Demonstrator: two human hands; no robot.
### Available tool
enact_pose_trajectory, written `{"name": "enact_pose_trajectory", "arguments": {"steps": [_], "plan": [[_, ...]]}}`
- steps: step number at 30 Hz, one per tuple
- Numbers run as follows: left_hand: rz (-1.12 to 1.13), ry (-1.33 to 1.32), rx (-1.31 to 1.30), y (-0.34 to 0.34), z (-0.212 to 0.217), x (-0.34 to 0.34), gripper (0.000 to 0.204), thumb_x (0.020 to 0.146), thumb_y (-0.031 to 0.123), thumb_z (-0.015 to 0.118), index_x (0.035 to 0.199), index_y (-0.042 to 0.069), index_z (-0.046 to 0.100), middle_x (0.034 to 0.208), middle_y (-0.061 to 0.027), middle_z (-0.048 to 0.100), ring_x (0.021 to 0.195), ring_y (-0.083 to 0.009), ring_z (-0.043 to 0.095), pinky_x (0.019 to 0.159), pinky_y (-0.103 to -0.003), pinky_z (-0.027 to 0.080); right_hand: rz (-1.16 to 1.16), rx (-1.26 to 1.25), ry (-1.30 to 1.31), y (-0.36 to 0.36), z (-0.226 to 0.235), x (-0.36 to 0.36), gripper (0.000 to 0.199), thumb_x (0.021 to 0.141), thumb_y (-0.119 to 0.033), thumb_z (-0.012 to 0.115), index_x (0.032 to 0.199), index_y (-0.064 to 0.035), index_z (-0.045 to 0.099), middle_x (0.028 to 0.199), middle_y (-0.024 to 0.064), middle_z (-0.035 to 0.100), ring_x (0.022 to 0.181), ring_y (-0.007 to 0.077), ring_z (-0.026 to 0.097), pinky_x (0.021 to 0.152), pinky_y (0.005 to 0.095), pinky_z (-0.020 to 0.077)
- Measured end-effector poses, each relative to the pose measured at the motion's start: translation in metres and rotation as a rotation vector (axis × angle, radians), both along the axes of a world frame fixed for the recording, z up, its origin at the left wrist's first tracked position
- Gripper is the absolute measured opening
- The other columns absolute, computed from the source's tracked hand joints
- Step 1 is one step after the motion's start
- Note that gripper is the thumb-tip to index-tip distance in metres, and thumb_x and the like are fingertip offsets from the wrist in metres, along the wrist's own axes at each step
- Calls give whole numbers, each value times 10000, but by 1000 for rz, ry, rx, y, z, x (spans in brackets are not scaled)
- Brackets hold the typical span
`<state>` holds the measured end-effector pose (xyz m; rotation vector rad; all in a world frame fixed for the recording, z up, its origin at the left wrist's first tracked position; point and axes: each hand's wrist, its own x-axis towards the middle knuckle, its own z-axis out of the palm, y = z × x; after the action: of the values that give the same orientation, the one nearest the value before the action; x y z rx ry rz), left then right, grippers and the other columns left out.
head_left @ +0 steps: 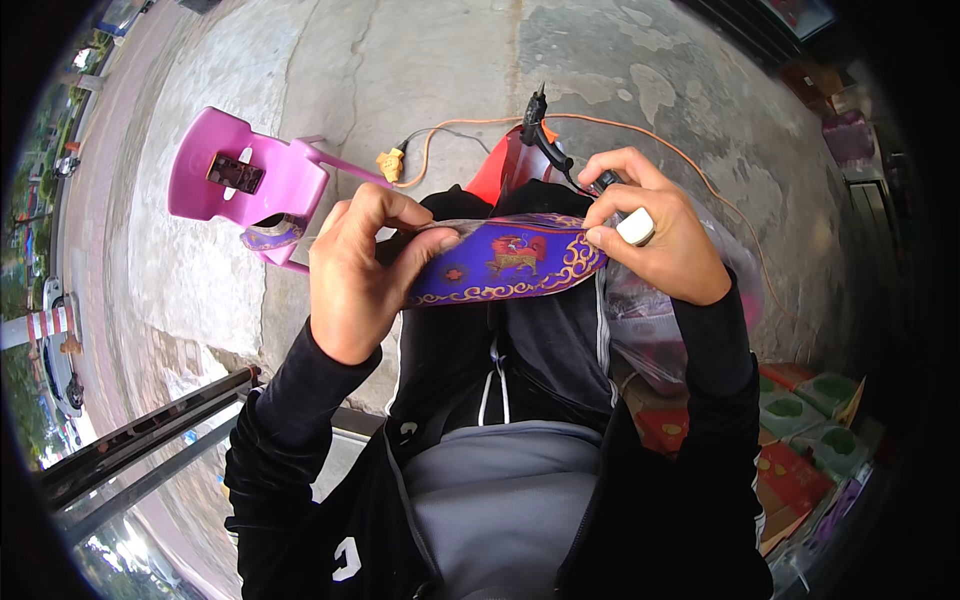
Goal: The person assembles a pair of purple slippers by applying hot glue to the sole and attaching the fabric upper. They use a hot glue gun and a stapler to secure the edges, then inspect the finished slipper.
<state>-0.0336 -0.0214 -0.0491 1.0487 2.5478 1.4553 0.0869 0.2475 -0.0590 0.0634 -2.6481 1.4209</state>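
A purple band (478, 262) with gold scrollwork and a red-and-gold animal figure stretches between my hands above my lap. The fingers and thumb of my left hand (365, 262) pinch its left end, where a greyish inner layer shows. At the other end, the thumb and fingertips of my right hand (655, 228) press on the band's edge. Tucked in that same hand is a slim object with a white end (637, 227) and a black end; its kind is unclear. Just beyond the band, a black glue gun (538, 135) points away from me beside a red item (494, 172).
A pink plastic chair (225, 140) stands at left with a phone (236, 173) and a similar purple band (274, 234). An orange cord (690, 160) and yellow plug (391, 164) lie on the concrete. Clear plastic bags (648, 335) and red-green boxes (790, 480) sit at right.
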Motion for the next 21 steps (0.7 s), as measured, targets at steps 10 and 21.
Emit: {"name": "enact_pose_trajectory", "arguments": {"steps": [10, 21], "plan": [[-48, 168, -140, 1, 10, -2, 81, 797, 106, 793, 845, 94, 729, 805, -18, 688, 756, -224, 624, 816, -340, 438, -84, 83, 14, -11, 9, 0, 60, 802, -11, 720, 853, -33, 698, 1223, 71, 587, 1086, 218, 593, 940, 354, 466], [-82, 260, -153, 4, 15, 12, 142, 772, 54, 807, 877, 76, 714, 802, -43, 669, 761, -231, 595, 782, -341, 447, -69, 284, 172, -38, 18, -4, 131, 750, -20, 776, 859, -33, 705, 1235, 84, 608, 1128, 308, 578, 947, 403, 485]]}}
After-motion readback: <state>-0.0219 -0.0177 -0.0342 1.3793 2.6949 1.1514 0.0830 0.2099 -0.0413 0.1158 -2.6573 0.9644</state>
